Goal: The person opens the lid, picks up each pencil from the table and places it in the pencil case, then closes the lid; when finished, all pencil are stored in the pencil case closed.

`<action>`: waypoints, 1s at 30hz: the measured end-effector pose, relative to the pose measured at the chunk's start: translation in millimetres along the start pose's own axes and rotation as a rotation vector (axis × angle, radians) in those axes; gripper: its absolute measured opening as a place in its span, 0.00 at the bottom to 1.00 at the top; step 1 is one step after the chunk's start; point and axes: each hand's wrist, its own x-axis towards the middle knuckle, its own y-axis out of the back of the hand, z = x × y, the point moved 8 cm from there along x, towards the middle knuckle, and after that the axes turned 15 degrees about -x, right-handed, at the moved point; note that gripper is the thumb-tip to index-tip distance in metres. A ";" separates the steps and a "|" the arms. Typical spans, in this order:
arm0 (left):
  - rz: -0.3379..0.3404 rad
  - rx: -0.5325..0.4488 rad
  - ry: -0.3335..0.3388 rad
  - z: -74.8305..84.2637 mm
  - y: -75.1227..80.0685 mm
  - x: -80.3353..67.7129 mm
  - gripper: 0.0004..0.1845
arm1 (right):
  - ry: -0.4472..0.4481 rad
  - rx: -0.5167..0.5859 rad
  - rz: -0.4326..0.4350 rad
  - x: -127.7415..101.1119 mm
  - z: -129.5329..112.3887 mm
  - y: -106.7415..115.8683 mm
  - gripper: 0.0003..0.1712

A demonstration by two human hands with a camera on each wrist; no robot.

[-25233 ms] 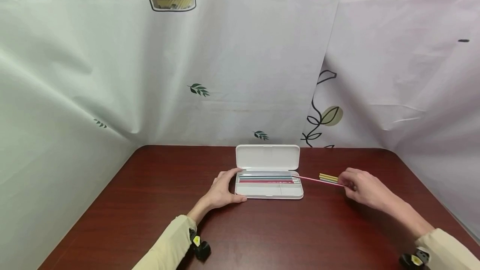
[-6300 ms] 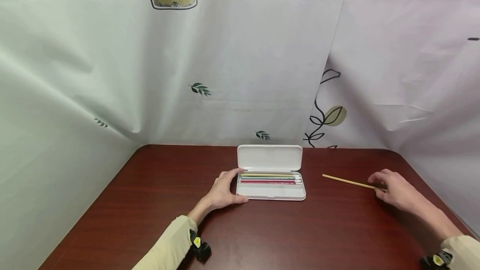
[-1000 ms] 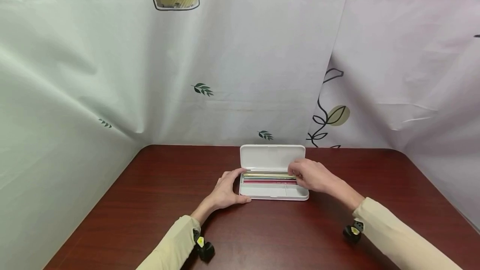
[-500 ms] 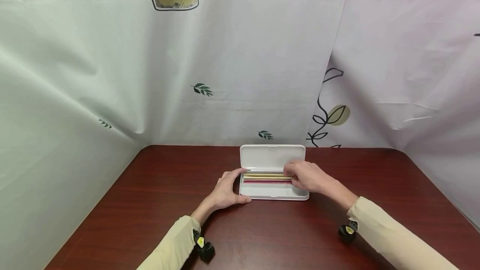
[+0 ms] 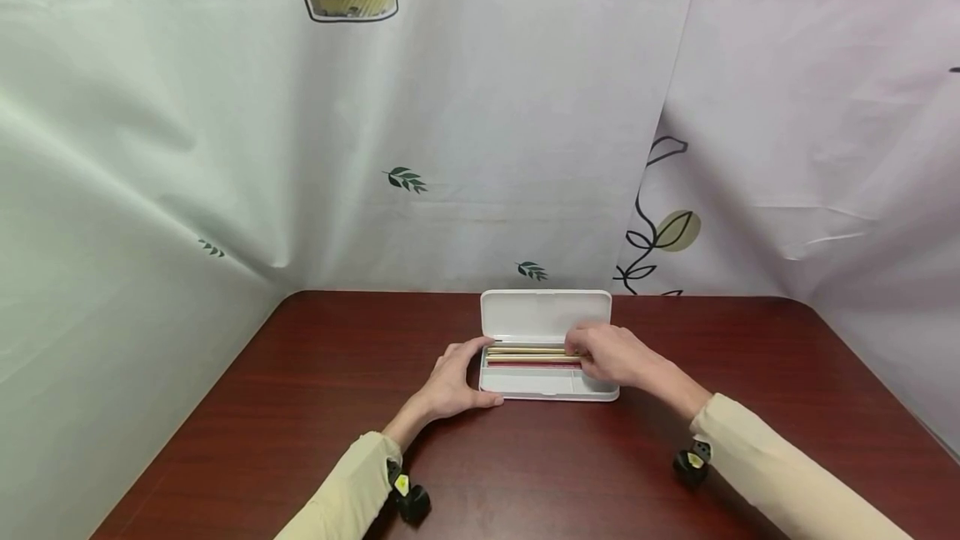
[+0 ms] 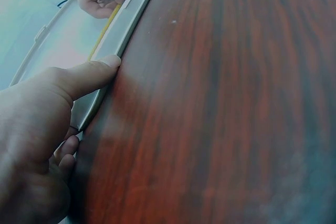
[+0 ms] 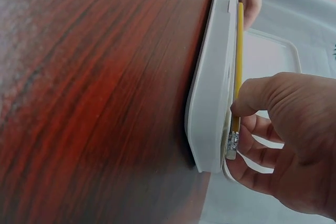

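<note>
A white pencil case (image 5: 525, 384) lies with its lid (image 5: 546, 313) raised. Its back compartment holds several pencils (image 5: 528, 364), red and yellow among them. Around the case's left end, my left hand (image 5: 448, 383) grips it, thumb at the front edge and fingers behind. Over the right part of the compartment, my right hand (image 5: 611, 355) pinches a yellow pencil (image 7: 239, 51) near its eraser end. In the right wrist view this pencil runs along the case, above its rim. My right hand hides the pencils' right ends in the head view.
The case stands on a dark red wooden table (image 5: 540, 465), near its back edge. A pale printed cloth (image 5: 480, 148) hangs behind the table. A smaller front compartment of the case has a divider.
Earlier, pencils lay on the table at right; the right hand took the last yellow one from there to the case. Within the last second it shifted slightly left. The left hand keeps its hold.
</note>
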 end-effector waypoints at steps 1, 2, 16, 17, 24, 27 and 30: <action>0.001 -0.001 0.003 -0.2 -0.2 0.1 0.47 | 0.002 0.002 -0.001 0.1 -0.3 -0.2 0.13; 0.001 -0.001 0.006 -0.5 -0.3 0.0 0.47 | 0.003 0.003 -0.002 0.0 -0.5 -0.4 0.13; 0.002 -0.005 0.002 0.2 -0.9 -0.8 0.47 | 0.005 0.002 -0.002 -0.2 -1.0 -1.0 0.12; 0.001 -0.006 0.002 0.5 -1.0 -0.8 0.47 | 0.000 0.004 0.003 -0.6 0.2 -0.3 0.11; -0.004 -0.008 0.008 1.3 -1.0 -0.1 0.47 | -0.073 0.027 0.136 -7.5 18.7 18.3 0.07; -0.008 0.001 0.012 -0.1 -0.8 0.1 0.47 | -0.100 0.034 0.254 -11.4 28.8 32.5 0.07; -0.009 0.007 0.023 -2.2 -0.2 0.2 0.47 | -0.110 0.039 0.378 -15.6 36.9 46.7 0.07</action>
